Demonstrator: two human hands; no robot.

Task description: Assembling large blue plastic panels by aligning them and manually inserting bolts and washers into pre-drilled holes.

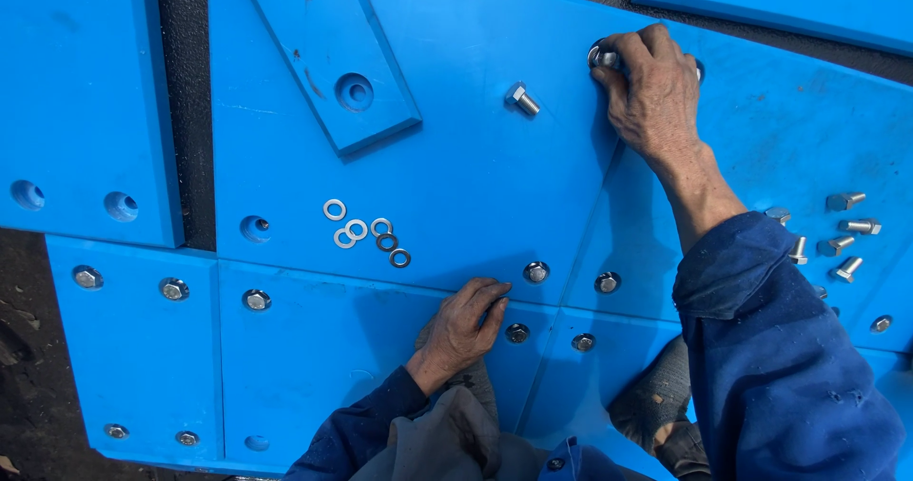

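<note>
Right hand [651, 82] is reaching up and out, fingers curled closed around a silver bolt [603, 58] and pressing it down at a hole near the top of the big blue panel [475, 177]. Only the bolt head is showing past the fingertips; the hole itself is hidden under the hand. Left hand [466, 324] is resting palm-down, fingers loosely bent, gripping nothing, bracing on the seam where the lower panels meet.

Judgement on doing this well: the bolt is probably going in by hand, so it is worth keeping the shank square to the panel face and turning lightly with the fingertips until the thread catches, not forcing it at a tilt. The bracing hand is helping to steady the reach.

Moving outward: a loose bolt [521, 99] is lying on its side just left of the working hand. A cluster of flat washers [366, 232] is sitting lower left, well apart from both hands. Seated bolts [536, 272] are showing along the panel seams near the left hand. More spare bolts [845, 236] are lying scattered at the right, beyond the blue sleeve [780, 348]. A smaller blue plate [323, 53] is lying tilted at upper left.
</note>
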